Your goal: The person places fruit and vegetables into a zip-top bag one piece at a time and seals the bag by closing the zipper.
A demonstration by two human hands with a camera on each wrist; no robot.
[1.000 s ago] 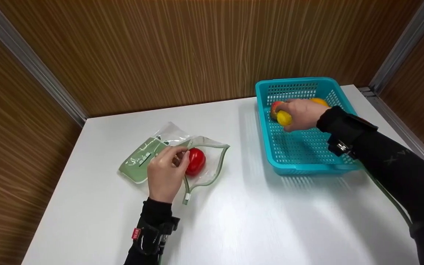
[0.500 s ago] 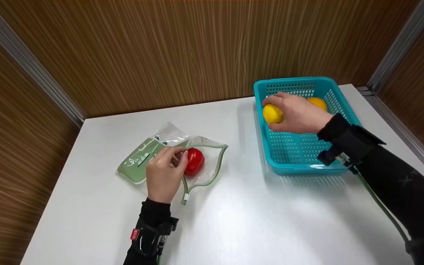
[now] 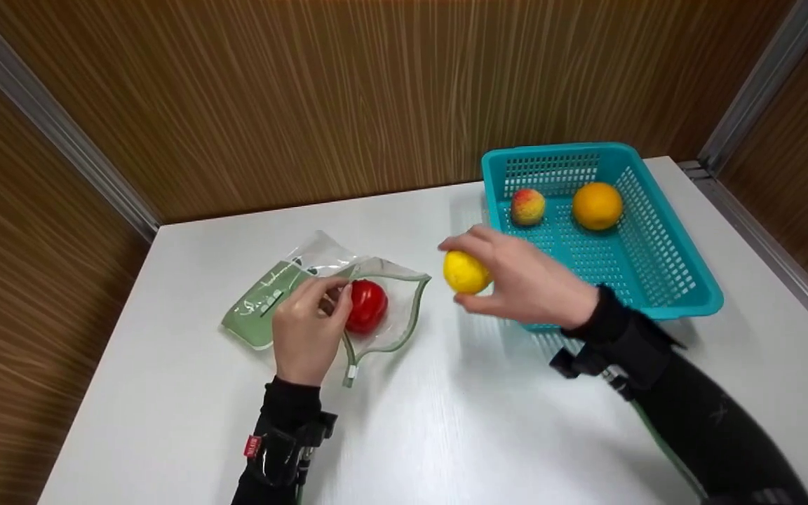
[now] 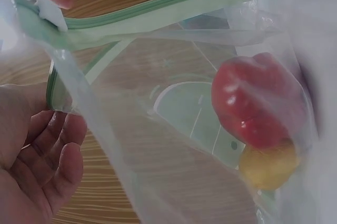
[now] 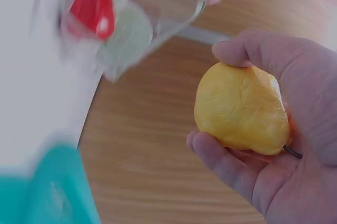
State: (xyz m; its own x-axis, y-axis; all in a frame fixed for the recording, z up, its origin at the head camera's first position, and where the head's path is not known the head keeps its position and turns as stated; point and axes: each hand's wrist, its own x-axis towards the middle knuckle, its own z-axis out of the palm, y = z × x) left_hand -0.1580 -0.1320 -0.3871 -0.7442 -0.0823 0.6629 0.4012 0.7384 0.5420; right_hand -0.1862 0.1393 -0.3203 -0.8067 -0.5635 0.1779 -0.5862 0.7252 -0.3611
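Observation:
My right hand (image 3: 527, 284) grips a yellow pear (image 3: 466, 272) between thumb and fingers, in the air left of the basket. Its dark stem (image 5: 293, 152) points back towards the palm in the right wrist view. With thumb and fingertips, my left hand (image 3: 308, 333) pinches the edge of a clear zip bag (image 3: 398, 319) with green trim, its mouth spread towards the right. Inside lies a shiny red bell pepper (image 3: 367, 306). The left wrist view also shows a yellow fruit (image 4: 268, 166) in the bag, partly hidden behind the pepper.
A turquoise basket (image 3: 684, 310) stands at the right back of the white table (image 3: 432, 435), holding a peach (image 3: 528, 207) and an orange (image 3: 597, 206). Wood-grained panels (image 3: 320, 105) rise behind the table and at both sides.
My right hand has lifted the pear out of the basket and carried it left towards the bag, uncovering the peach. The left hand keeps its hold on the bag.

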